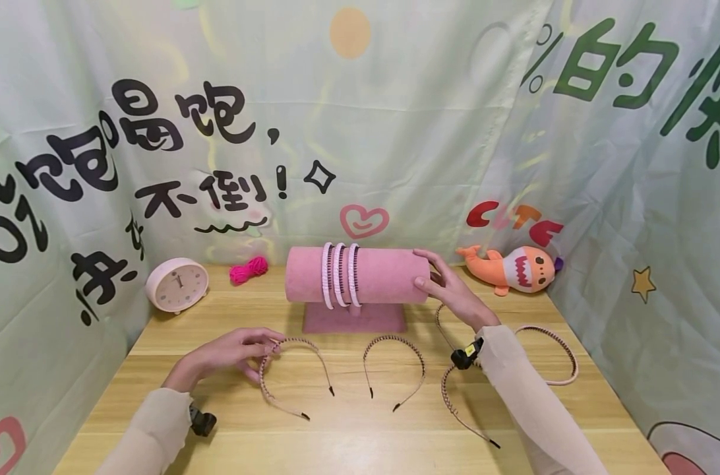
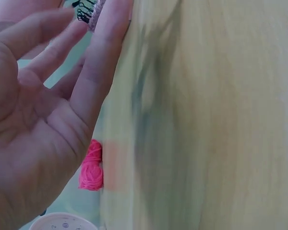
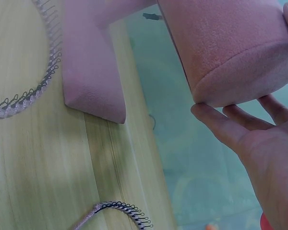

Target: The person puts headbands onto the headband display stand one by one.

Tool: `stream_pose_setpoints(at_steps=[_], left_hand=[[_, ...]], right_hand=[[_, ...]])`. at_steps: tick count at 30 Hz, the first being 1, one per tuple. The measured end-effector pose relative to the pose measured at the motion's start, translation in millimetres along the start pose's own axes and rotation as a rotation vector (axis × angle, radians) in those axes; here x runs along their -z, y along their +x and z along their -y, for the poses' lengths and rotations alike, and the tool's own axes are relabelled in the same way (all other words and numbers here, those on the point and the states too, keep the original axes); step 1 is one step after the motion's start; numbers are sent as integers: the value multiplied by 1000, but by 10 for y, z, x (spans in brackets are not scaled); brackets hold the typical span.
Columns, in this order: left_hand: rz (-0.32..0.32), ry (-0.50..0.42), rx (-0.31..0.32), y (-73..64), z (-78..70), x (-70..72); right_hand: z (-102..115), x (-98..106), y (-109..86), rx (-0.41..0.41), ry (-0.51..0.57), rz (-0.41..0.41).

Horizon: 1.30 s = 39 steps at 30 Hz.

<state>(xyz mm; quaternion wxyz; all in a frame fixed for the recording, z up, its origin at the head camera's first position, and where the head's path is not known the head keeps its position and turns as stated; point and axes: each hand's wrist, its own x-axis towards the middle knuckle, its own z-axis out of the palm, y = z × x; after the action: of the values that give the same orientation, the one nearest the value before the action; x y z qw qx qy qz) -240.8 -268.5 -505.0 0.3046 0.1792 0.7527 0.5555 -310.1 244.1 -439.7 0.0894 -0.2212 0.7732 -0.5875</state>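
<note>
Three white headbands (image 1: 339, 275) sit side by side around a pink display stand (image 1: 390, 274) at the centre of the frame. Below it on the table are a left headband (image 1: 262, 376) and a middle headband (image 1: 395, 338), one of each. At lower right lie parts of further headbands (image 1: 574, 359), partly covered by the sleeve; their exact number is unclear.

Two hands are in view. The left hand (image 1: 235, 349), lower left, has its fingers at the left headband's curve, spread somewhat; whether they pinch it cannot be told. The right hand (image 1: 449, 290), right of centre, grips the stand's right end between spread thumb and fingers.

Along the back are one round clock (image 1: 177, 285) at left, one bundle of pink yarn (image 1: 248, 270) and one orange plush toy (image 1: 508, 269) at right. The table (image 1: 360, 435) is light wood-grained; pale green printed cloth (image 1: 407, 152) hangs around it.
</note>
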Motion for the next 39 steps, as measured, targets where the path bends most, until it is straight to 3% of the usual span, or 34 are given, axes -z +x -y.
stream_pose_setpoints(at_steps=[5,18,32,39], left_hand=[[-3,3,-32,-59,-23,55],[-94,7,-49,-271,-95,216],[-230,12,-95,-419,-438,414],[-304,24,-128,-430,-577,468]], right_hand=[[-11,5,6,2,-3,0],[0,7,6,-6,-6,-3],[-2,1,1,-7,-3,-4],[-5,-1,5,3,-8,-10]])
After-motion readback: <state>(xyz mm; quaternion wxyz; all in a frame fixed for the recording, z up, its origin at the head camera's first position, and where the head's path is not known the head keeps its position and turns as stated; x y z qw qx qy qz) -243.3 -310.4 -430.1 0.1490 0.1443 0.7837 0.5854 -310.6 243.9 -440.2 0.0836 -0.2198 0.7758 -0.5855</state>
